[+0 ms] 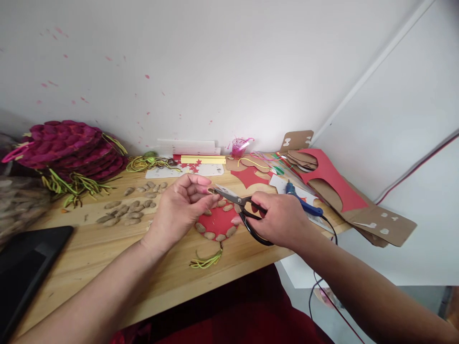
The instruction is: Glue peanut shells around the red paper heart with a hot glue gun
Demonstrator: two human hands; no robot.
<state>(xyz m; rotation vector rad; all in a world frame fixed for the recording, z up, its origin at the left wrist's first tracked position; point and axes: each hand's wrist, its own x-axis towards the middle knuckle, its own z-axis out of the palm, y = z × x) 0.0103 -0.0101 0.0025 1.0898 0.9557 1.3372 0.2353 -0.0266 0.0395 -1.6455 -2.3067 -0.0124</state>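
Note:
My right hand is closed round the black handles of the scissors, whose blades point left toward my left fingertips. My left hand pinches a small brownish piece, probably a peanut shell, at the blade tips. Below both hands lies a red disc edged with peanuts, partly covered by the hands and scissors. A yellow-green thread tassel hangs from its near edge onto the table.
Loose peanuts lie left of the disc. A blue glue gun with a cable, red card and cardboard are at right. Magenta discs are stacked back left, above a black tablet.

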